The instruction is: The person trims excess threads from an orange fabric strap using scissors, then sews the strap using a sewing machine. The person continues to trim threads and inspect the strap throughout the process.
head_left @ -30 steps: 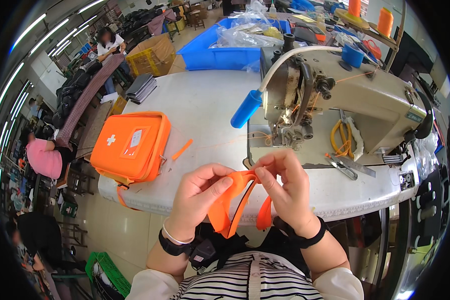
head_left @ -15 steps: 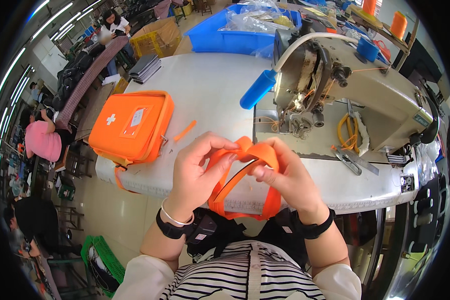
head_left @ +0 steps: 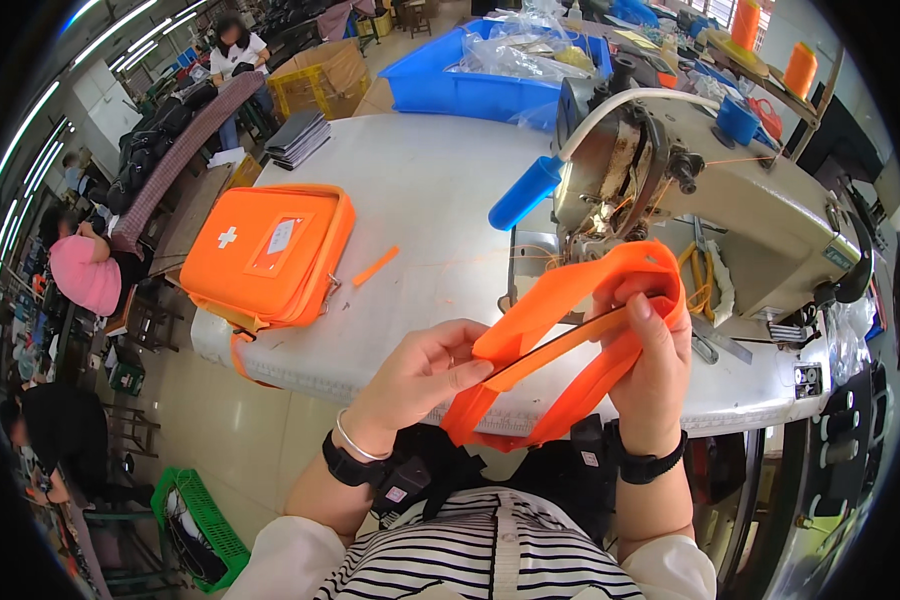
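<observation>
Bright orange flat fabric band (head_left: 545,310): looped, kinda floppy, dark line along one stretch
Left hand (head_left: 407,385): pinching its left side
Right hand (head_left: 655,380): gripping the bunched-up right end

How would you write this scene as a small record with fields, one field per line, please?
Left hand: pinches one part of the orange band
Right hand: holds the same band, farther to the right
Band shape: curved in a loop between the hands
Left on table: orange bag with a white cross; short orange strip beside it
Right on table: sewing machine; yellow-handled scissors
Far side: blue bin with clear plastic inside
</observation>
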A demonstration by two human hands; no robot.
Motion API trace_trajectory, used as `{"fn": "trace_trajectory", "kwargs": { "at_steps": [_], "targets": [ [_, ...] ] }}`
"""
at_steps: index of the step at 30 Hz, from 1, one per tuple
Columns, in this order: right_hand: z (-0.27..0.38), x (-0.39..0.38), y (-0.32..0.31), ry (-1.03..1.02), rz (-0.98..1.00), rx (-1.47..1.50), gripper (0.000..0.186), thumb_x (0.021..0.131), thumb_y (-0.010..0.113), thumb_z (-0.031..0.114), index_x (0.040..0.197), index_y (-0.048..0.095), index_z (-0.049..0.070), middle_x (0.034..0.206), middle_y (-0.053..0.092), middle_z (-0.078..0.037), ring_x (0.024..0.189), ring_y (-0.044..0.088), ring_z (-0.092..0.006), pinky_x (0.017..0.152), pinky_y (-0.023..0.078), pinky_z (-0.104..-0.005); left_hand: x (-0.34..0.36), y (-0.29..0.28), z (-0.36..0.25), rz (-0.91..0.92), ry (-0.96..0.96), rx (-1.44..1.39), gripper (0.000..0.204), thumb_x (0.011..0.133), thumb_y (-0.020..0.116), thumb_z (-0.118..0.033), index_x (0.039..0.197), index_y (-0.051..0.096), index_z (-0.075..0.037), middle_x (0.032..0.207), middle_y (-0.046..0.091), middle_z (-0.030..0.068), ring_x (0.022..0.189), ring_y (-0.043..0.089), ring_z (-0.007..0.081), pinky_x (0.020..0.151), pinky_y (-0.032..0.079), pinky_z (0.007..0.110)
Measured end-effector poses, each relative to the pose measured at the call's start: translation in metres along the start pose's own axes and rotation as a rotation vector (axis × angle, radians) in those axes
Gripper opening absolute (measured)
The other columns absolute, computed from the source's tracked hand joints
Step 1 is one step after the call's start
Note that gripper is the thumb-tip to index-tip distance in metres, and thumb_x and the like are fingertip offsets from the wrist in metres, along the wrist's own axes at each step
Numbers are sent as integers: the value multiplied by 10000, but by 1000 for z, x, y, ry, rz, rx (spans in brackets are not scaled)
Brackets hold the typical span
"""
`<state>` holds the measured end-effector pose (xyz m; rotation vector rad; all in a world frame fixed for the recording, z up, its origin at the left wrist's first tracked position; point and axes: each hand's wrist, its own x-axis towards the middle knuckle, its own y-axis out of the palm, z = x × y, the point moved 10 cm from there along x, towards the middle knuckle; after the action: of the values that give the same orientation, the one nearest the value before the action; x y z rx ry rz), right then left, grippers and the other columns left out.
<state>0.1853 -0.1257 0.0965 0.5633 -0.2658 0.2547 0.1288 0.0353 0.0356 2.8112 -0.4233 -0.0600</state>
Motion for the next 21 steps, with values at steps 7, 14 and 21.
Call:
{"fn": "trace_trajectory", "kwargs": {
  "at_steps": [7, 14, 21],
  "targets": [
    [34, -31, 53, -264, 611, 26, 343, 754, 734, 207, 956, 598, -35, 948, 602, -134, 887, 561, -252, 815, 427, -346, -12, -34, -35, -347, 354, 152, 221, 869, 543, 25, 1090, 542, 33, 1013, 614, 70, 934, 587, 123, 819, 470, 259],
    [22, -41, 66, 30, 983, -290, 557, 598, 817, 378, 918, 639, -43, 1021, 621, -143, 826, 605, -234, 695, 471, -313, -24, -22, -56, -477, 495, 228, 166, 840, 526, 77, 995, 551, 24, 1010, 645, 134, 908, 624, 157, 799, 495, 274],
    [17, -23, 72, -198, 356, -797, 288, 650, 787, 109, 833, 584, 17, 780, 581, -58, 655, 573, -154, 531, 454, -245, -29, 10, -60, -454, 546, 601, 190, 793, 531, 117, 933, 601, 11, 919, 674, 105, 818, 649, 154, 754, 508, 255]
  ]
}}
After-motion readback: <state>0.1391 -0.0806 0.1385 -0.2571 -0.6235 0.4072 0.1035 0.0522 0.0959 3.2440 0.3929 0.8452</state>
